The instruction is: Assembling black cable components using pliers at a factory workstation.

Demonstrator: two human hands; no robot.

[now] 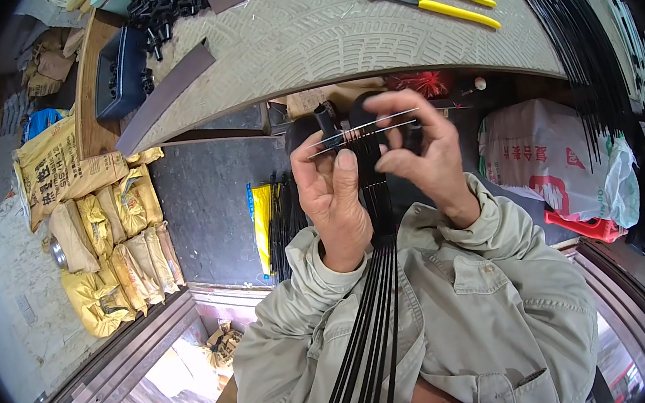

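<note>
In my left hand [335, 208] is a bundle of thin black rods [361, 318], its upper ends pinched under the thumb. The rods run down across my lap and fan out toward the lower edge. A thin silvery wire [384, 120] lies crosswise at the rods' upper ends. Beside my left fingertips a short black tube [322, 117] sticks up. My right hand [434, 148] is raised at the wire's right end, thumb and forefinger apart and curved. Whether its fingers touch the wire is unclear.
Pincers with yellow handles [459, 3] lie on the patterned worktable [307, 40]. A blue bin [121, 73] and loose black parts [164, 11] are at its left, long black rods [553, 16] at its right. Yellow-brown packets [113, 245] and a white bag [539, 153] flank me.
</note>
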